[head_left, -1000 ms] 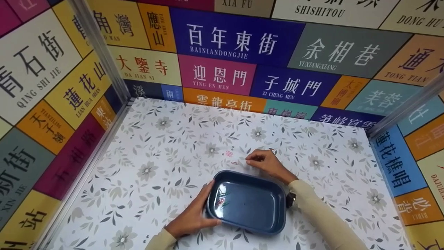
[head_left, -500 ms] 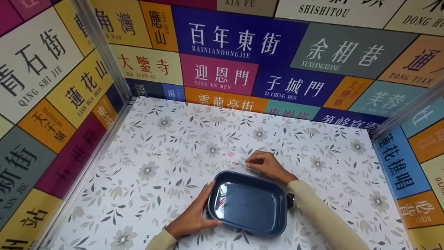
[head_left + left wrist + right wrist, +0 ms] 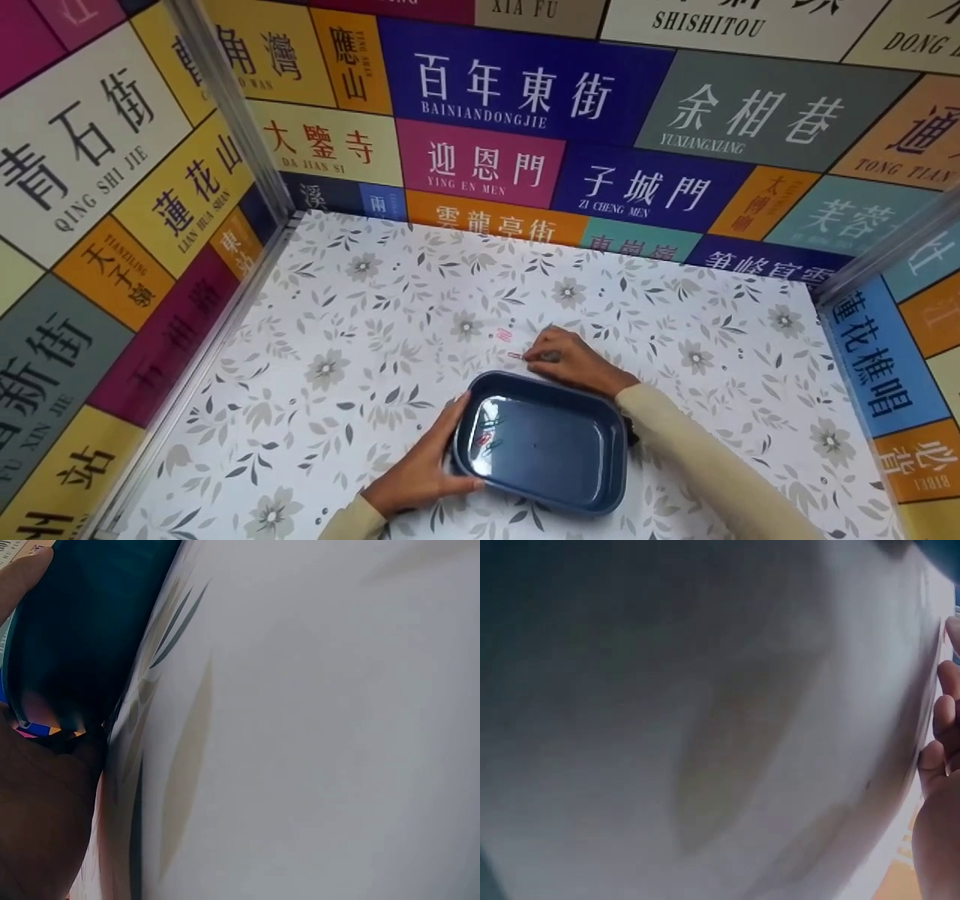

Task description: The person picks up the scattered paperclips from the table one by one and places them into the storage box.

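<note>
In the head view my left hand (image 3: 420,469) holds the left end of a dark blue rectangular tray (image 3: 616,450), thumb along its near side and fingers along its left side. Small red and green pieces (image 3: 484,441) lie at the tray's left end, partly lost in glare. Just beyond the far rim, my right hand (image 3: 574,361) has its fingers bent and their tips at one end of a thin reddish piece (image 3: 514,355), perhaps a paper clip. Whether they pinch it cannot be seen. A pink looped piece (image 3: 504,335) lies slightly farther off.
A white tabletop with a grey leaf and flower print (image 3: 360,315) spreads around the tray. Colourful sign-covered panels (image 3: 525,82) stand at the back and both sides, with clear edge strips (image 3: 259,157) at the corners.
My right hand has moved slightly left, so its fingertips now reach the reddish piece. My left hand and the tray keep their place; the head view has shifted a little.
</note>
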`<state>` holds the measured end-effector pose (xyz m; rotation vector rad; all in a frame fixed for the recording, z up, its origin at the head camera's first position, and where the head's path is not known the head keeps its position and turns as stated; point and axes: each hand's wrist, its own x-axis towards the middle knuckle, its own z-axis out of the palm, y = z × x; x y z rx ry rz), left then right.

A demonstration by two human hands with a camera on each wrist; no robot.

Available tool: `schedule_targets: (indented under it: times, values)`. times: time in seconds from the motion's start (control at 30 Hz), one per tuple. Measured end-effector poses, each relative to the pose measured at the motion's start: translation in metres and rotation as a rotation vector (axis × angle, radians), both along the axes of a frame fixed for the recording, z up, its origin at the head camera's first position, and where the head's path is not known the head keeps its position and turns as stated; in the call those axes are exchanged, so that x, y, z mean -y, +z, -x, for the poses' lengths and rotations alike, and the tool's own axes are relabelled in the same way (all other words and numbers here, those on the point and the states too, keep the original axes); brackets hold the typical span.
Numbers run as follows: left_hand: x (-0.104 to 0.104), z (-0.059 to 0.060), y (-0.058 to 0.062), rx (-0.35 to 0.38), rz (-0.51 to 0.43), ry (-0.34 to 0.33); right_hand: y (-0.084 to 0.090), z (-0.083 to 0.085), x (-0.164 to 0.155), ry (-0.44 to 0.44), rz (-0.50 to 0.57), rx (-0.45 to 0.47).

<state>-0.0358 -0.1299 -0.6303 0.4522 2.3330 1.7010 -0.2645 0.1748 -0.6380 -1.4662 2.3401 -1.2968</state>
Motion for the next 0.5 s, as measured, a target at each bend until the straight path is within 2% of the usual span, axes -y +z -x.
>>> schedule_targets:
  times: [0.3, 0.5]
  values:
    - [-0.0003, 0.0009, -0.0011, -0.016, -0.013, -0.014, 0.0039, 0.0042, 0.0004, 0.012, -0.109, 0.021]
    - [-0.0001, 0.0011, -0.0011, -0.019, -0.001, -0.008, 0.0057, 0.0052, 0.0024, 0.024, -0.111, 0.031]
